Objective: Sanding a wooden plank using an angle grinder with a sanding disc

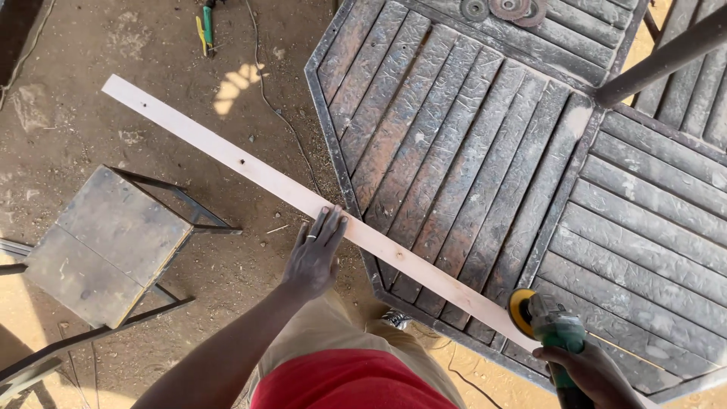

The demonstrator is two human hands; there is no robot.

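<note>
A long pale wooden strip (250,170) lies diagonally, its near part resting on a dusty slatted metal table (469,151) and its far end reaching out over the dirt floor. My left hand (314,254) lies flat on the strip at the table's left edge, fingers spread, a ring on one finger. My right hand (587,371) grips a green angle grinder (549,326). Its yellow-rimmed disc sits at the strip near the table's front edge.
A square metal stool (106,242) stands on the dirt floor to the left. Several grinding discs (507,9) lie at the table's far edge. A green-and-yellow hand tool (204,26) lies on the ground at the top. A dark pole (666,57) crosses the upper right.
</note>
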